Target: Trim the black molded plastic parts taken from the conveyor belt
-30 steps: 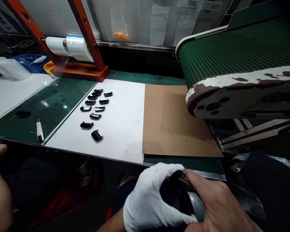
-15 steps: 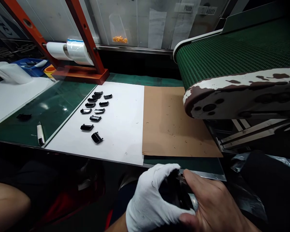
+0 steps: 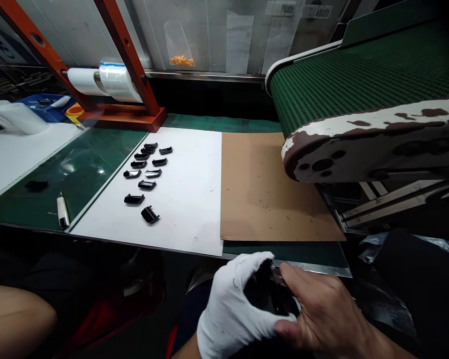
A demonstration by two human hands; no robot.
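Note:
Below the table's front edge, my left hand, in a white glove, is curled around a glossy black plastic part. My right hand is bare and closed against the right side of that part. Its index finger and thumb reach the part's edge. Something small and dark lies by the right index fingertip, too hidden to name. A thin dark curl of shaving clings to the glove. On the white sheet, several similar black plastic parts lie in loose rows.
A brown cardboard sheet with dark shavings lies ahead. The green conveyor belt overhangs the right side. At left are a utility knife, an orange stand with film rolls, and a blue bin. Another person's limb shows lower left.
The view has shifted slightly. Both hands stay closed at the same black part, with only slight movement at the right fingers.

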